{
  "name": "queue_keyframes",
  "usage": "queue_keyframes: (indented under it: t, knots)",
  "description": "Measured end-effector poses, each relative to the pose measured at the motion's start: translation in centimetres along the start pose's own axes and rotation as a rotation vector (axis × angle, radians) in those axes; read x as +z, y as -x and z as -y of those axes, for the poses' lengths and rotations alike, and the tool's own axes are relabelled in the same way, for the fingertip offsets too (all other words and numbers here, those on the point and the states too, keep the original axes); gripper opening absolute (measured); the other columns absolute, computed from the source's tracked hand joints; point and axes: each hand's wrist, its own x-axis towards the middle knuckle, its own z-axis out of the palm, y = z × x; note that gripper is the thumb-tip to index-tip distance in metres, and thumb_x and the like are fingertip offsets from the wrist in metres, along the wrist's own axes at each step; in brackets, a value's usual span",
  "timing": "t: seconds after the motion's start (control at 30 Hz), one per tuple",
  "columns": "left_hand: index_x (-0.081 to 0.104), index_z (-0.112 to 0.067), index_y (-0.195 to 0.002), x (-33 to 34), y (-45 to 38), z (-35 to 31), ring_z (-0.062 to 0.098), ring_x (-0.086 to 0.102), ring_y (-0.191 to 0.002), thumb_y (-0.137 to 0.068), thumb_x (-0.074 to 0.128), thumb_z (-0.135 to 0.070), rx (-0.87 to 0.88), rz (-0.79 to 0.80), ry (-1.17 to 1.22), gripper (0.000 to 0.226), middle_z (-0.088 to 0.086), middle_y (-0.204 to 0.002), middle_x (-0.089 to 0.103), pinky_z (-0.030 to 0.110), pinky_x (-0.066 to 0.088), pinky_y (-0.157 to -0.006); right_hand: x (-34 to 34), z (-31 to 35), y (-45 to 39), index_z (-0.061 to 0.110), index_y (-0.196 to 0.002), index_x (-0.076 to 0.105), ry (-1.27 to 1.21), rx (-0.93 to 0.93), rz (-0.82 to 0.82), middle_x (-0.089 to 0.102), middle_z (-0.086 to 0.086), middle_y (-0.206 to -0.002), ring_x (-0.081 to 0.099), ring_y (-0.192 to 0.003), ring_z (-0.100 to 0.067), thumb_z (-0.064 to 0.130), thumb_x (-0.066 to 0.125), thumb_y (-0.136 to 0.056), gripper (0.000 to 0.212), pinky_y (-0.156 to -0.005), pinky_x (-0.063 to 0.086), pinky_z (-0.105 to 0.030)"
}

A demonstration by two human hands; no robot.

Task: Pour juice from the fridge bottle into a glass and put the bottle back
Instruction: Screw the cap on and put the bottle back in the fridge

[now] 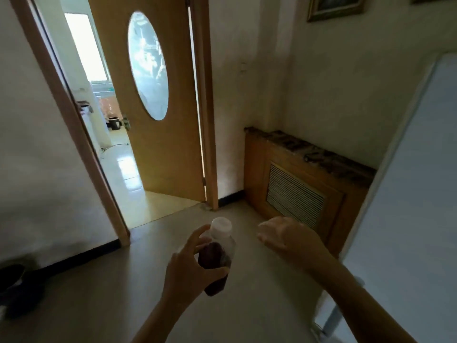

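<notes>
My left hand (pixel 184 266) grips a clear plastic juice bottle (pixel 217 258) with a white cap and dark red juice filling its lower part. The bottle is held upright, low in the middle of the view, above the floor. My right hand (pixel 284 237) hovers to the right of the bottle with fingers loosely curled, holding nothing and apart from the bottle. The white fridge door (pixel 408 194) fills the right edge of the view. No glass is in view.
A wooden door (pixel 158 149) with an oval glass pane stands open onto a bright tiled room ahead. A wooden radiator cover (pixel 296 184) stands against the wall to the right. Dark shoes (pixel 14 290) lie at the lower left.
</notes>
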Motion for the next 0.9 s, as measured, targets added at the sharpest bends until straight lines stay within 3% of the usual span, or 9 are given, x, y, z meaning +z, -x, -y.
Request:
queue_keyframes:
  t: [0.1,0.17,0.27,0.4,0.53,0.6,0.67,0.77,0.9]
  knots:
    - [0.032,-0.053,-0.123,0.9,-7.3,1.6,-0.002,0.057,-0.098,-0.047,0.083,-0.052,0.067,0.1,0.07,0.092,-0.031,-0.107,0.053,0.023,0.047,-0.084,-0.7,-1.3,-3.8,0.024,-0.121,0.056,0.046,0.084,-0.053,0.059,0.002,-0.124,0.052,-0.112,-0.018,0.049,0.038,-0.094,0.042,-0.093,0.044,-0.037]
    - [0.034,-0.049,-0.126,2.5,-11.5,1.9,-0.001,0.058,-0.098,-0.047,0.084,-0.047,0.12,0.159,0.146,0.093,-0.036,-0.104,0.05,0.022,0.048,-0.082,-1.2,-2.3,-5.7,0.027,-0.123,0.054,0.03,0.18,-0.08,0.057,0.006,-0.126,0.049,-0.116,-0.014,0.05,0.04,-0.093,0.041,-0.094,0.04,-0.031]
    - [0.04,-0.04,-0.124,5.9,-17.4,2.0,-0.001,0.055,-0.104,-0.05,0.089,-0.032,0.166,0.251,0.294,0.089,-0.031,-0.108,0.053,0.023,0.048,-0.084,-1.3,-4.2,-8.5,0.032,-0.126,0.05,0.017,0.296,-0.125,0.052,0.011,-0.13,0.042,-0.119,-0.007,0.053,0.039,-0.092,0.041,-0.092,0.031,-0.025]
    - [0.036,-0.046,-0.125,10.7,-24.5,1.8,-0.009,0.053,-0.105,-0.048,0.082,-0.046,0.25,0.371,0.343,0.09,-0.026,-0.112,0.058,0.018,0.046,-0.082,-0.9,-8.0,-12.2,0.039,-0.126,0.046,0.024,0.424,-0.151,0.048,0.013,-0.133,0.038,-0.125,-0.009,0.061,0.034,-0.089,0.045,-0.103,0.033,-0.034]
    - [0.035,-0.057,-0.121,14.9,-30.3,0.9,-0.001,0.057,-0.105,-0.042,0.076,-0.056,0.303,0.412,0.346,0.089,-0.02,-0.111,0.062,0.036,0.052,-0.087,-0.9,-11.2,-15.3,0.044,-0.121,0.044,0.034,0.515,-0.197,0.049,0.015,-0.129,0.038,-0.126,-0.01,0.074,0.018,-0.08,0.058,-0.106,0.034,-0.041]
    - [0.034,-0.062,-0.118,16.6,-32.8,0.5,-0.005,0.057,-0.103,-0.043,0.078,-0.055,0.35,0.456,0.346,0.087,-0.025,-0.108,0.062,0.031,0.051,-0.084,-1.5,-12.0,-16.4,0.043,-0.123,0.044,0.056,0.558,-0.219,0.046,0.015,-0.132,0.033,-0.131,-0.012,0.072,0.021,-0.082,0.054,-0.111,0.027,-0.04]
    - [0.035,-0.057,-0.12,18.2,-35.1,-0.1,-0.017,0.052,-0.099,-0.047,0.083,-0.05,0.403,0.508,0.342,0.088,-0.033,-0.103,0.058,0.016,0.045,-0.081,-2.4,-12.7,-17.0,0.039,-0.129,0.042,0.06,0.636,-0.254,0.041,0.013,-0.14,0.025,-0.136,-0.011,0.06,0.033,-0.089,0.046,-0.11,0.019,-0.033]
    - [0.036,-0.053,-0.123,21.1,-38.3,-1.6,-0.019,0.05,-0.098,-0.05,0.087,-0.04,0.453,0.601,0.397,0.09,-0.036,-0.098,0.055,0.009,0.041,-0.079,-3.6,-14.0,-17.2,0.039,-0.133,0.038,0.089,0.753,-0.332,0.041,0.013,-0.141,0.031,-0.132,-0.007,0.057,0.039,-0.09,0.047,-0.106,0.027,-0.03]
    - [0.029,-0.06,-0.12,26.7,-41.8,-4.8,-0.01,0.052,-0.102,-0.052,0.087,-0.038,0.597,0.791,0.486,0.093,-0.039,-0.104,0.052,0.017,0.043,-0.086,-4.1,-15.8,-16.8,0.039,-0.135,0.036,0.088,0.955,-0.434,0.045,0.015,-0.137,0.046,-0.121,-0.007,0.058,0.04,-0.086,0.052,-0.098,0.041,-0.031]
